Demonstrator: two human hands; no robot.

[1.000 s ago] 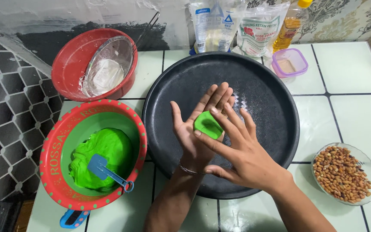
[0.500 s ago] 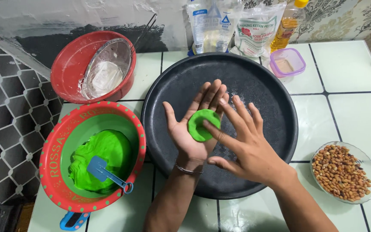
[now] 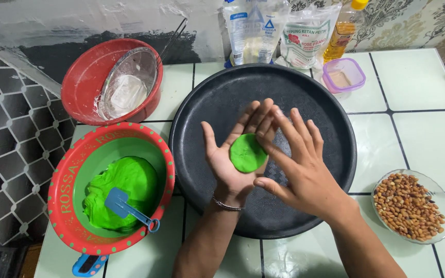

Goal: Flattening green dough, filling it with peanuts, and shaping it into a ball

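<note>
A flattened disc of bright green dough (image 3: 247, 152) lies in the palm of my left hand (image 3: 231, 164), which is held palm up over a large round black tray (image 3: 325, 118). My right hand (image 3: 300, 164) hovers just to the right with fingers spread, its fingertips touching the fingers of the left hand beside the dough. A red-rimmed bowl (image 3: 68, 180) at the left holds a mass of the same green dough (image 3: 130, 180) with a blue scoop (image 3: 127, 206) stuck in it.
A red bowl (image 3: 86, 77) with a metal sieve (image 3: 127, 85) inside stands at the back left. Flour bags (image 3: 305, 36) and an oil bottle (image 3: 342, 31) line the back wall, beside a small purple-lidded box (image 3: 343, 74). A glass dish of peanuts (image 3: 408, 206) sits at the right.
The dough piece went from a thick lump to a flat round disc. My right hand slid off it toward the right, uncovering it.
</note>
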